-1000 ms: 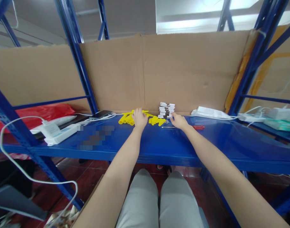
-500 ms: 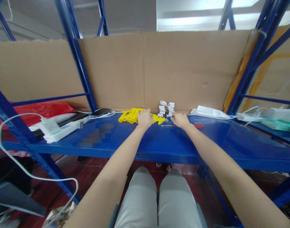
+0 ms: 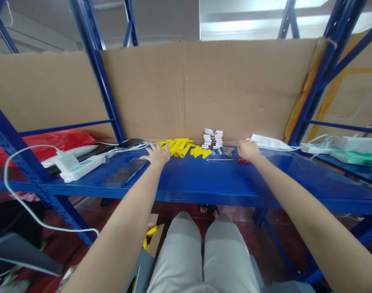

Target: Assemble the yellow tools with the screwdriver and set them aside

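Note:
My left hand [image 3: 157, 154] rests on the blue shelf with its fingers spread, at the left end of a row of yellow tubes [image 3: 181, 147]. It holds nothing. My right hand [image 3: 249, 150] is closed, its fingers curled behind the screwdriver's red handle [image 3: 243, 160]; what they hold, if anything, is hidden. The screwdriver's thin shaft points left along the shelf. Between the hands lie small yellow pieces [image 3: 200, 152], a stack of white pieces with dark parts [image 3: 212, 139], tiny metal bits [image 3: 216, 152] and a small brownish bag [image 3: 227, 151].
A white power strip [image 3: 82, 167] and a phone-like dark slab [image 3: 132, 171] lie on the left. A white block [image 3: 269, 142] with cables lies right. Cardboard [image 3: 228, 85] stands behind the blue shelf [image 3: 201, 183]. Yellow pieces sit in a box [image 3: 159, 240] below.
My left hand has moved left off the yellow tubes and spread its fingers. My right hand has shifted right along the screwdriver, uncovering the brownish bag.

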Tool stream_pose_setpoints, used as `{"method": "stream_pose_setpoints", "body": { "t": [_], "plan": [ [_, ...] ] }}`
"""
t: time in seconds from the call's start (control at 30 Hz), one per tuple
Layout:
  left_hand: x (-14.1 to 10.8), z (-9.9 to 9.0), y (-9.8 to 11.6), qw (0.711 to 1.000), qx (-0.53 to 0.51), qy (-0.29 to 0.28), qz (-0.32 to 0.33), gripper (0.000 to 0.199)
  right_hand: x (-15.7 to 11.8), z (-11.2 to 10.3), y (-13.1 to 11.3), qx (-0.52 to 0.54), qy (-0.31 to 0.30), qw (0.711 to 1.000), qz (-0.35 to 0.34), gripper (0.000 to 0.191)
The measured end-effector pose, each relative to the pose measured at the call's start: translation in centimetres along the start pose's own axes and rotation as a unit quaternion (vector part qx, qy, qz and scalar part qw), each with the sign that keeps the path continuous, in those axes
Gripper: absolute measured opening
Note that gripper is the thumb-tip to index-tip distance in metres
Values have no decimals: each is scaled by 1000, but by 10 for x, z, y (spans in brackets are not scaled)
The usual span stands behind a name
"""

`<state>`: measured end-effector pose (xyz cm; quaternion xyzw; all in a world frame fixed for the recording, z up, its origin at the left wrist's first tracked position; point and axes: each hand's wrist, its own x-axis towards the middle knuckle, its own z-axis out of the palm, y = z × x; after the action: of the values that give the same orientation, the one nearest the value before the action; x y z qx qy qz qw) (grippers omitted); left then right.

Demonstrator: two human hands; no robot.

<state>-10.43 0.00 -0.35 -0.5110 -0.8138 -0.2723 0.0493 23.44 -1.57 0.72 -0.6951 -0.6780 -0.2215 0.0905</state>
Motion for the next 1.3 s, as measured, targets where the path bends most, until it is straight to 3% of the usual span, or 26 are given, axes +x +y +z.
{"method": "stream_pose_setpoints", "body": {
  "t": [0.2, 0.33, 0.53, 0.77, 0.97, 1.07, 1.17, 1.27, 1.3],
  "plan": [
    [8, 3, -9, 999, -23, 5, -41, 66, -11, 18, -2, 52, -8, 999, 11, 37],
    [14, 7, -20, 995, -57, -25, -84, 72, -12, 19, -2, 87, 10, 996, 27, 38],
    [16, 7, -24, 995, -68, -5, -72, 69, -12, 18, 1, 122, 41, 991, 40, 38],
    [12, 0, -1, 992, -115, 55, 21, 62, -12, 22, 6, 155, 64, 984, 55, 38],
    [10, -1, 38, 978, -206, 44, -10, 52, -12, 24, 9, 172, 70, 981, 59, 36],
    [7, 3, 52, 969, -239, 62, 21, 49, -13, 24, 10, 176, 59, 981, 62, 37],
    [0, 14, 57, 970, -218, 84, 73, 47, -13, 25, 11, 177, 49, 981, 62, 37],
    [-9, 25, 51, 976, -156, 64, 138, 51, -13, 27, 13, 179, 52, 981, 61, 35],
    [-12, 27, 48, 980, -141, 50, 130, 53, -13, 28, 14, 179, 53, 980, 62, 35]
  ]
}}
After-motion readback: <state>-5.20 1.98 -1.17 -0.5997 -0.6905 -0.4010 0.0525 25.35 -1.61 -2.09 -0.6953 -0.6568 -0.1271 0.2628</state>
